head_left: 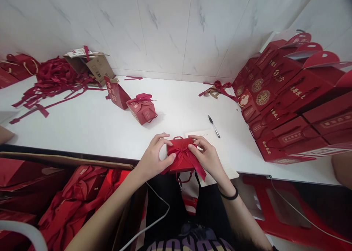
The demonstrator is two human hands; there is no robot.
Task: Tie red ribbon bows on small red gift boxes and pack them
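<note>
A small red gift box (176, 166) sits at the table's front edge, close to my body, with a ribbon bow (183, 153) tied across its top. My left hand (158, 155) holds the bow's left side, thumb on the ribbon and fingers along the box edge. On the other side, my right hand (205, 153) pinches the bow's right loop between thumb and fingers. One ribbon tail (198, 166) hangs toward me below my right hand. A cord handle (187, 178) shows at the box's near side.
Under the box lies a paper sheet (220, 148), with a pen (213, 126) beyond it. A finished-looking bowed box (143, 111) and red card (117, 93) stand left. Loose ribbons (57, 75) heap by a cardboard box (99, 67). Stacked red boxes (288, 93) rise at right.
</note>
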